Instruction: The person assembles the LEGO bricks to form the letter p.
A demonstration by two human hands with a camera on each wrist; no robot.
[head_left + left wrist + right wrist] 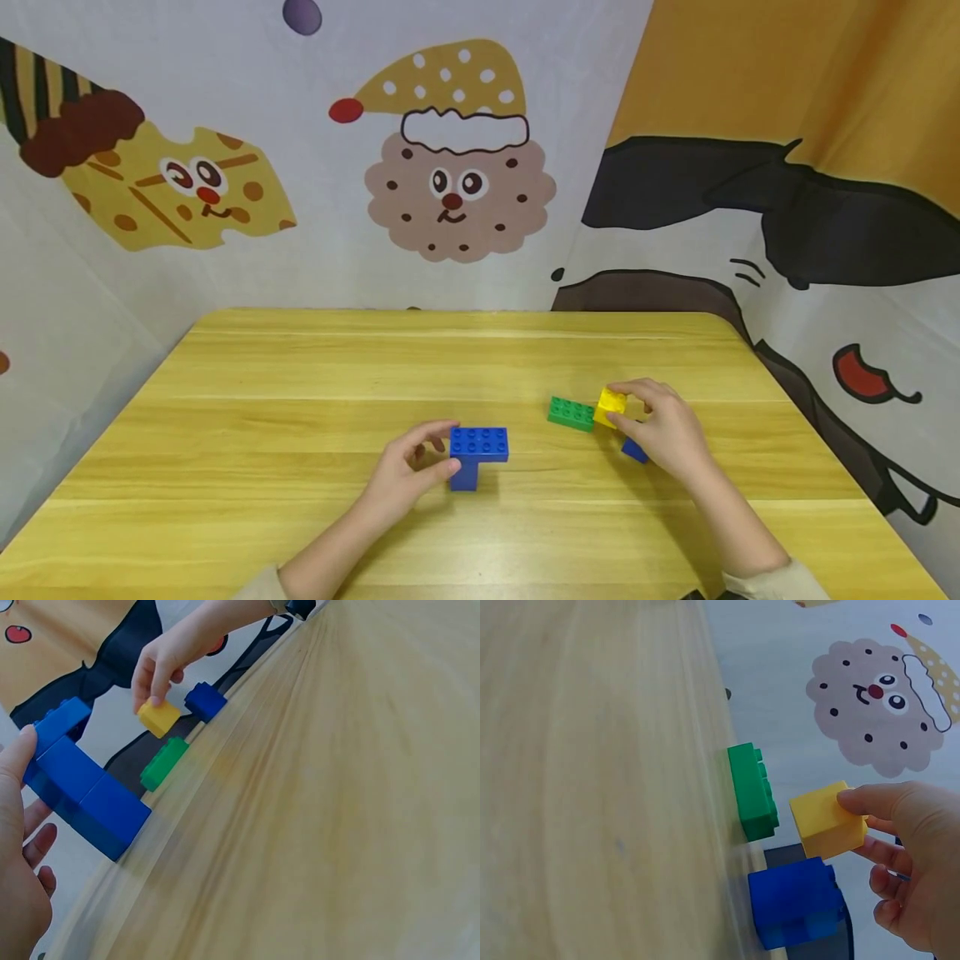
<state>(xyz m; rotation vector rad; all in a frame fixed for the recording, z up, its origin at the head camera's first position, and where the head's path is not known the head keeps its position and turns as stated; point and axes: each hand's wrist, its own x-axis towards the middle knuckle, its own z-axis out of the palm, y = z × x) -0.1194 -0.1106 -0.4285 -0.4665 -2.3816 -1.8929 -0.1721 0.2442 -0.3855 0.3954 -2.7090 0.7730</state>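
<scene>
On the table stands a stack of blue toy bricks (478, 446), a long eight-stud brick lying across the top of narrower blue ones. My left hand (405, 471) holds this stack at its left side, thumb in front and forefinger behind. In the right wrist view, my right hand (922, 862) pinches a yellow toy brick (829, 819) between thumb and fingers, raised off the table. Beside it lies a long green brick (572, 413), studs up. Another blue brick (795, 900) rests below the right hand, partly hidden by it in the head view.
The wooden table (322, 367) reaches back to a wall cloth (315, 275) printed with cartoon figures. The green brick and the single blue brick sit on the right half of the table, apart from the blue stack.
</scene>
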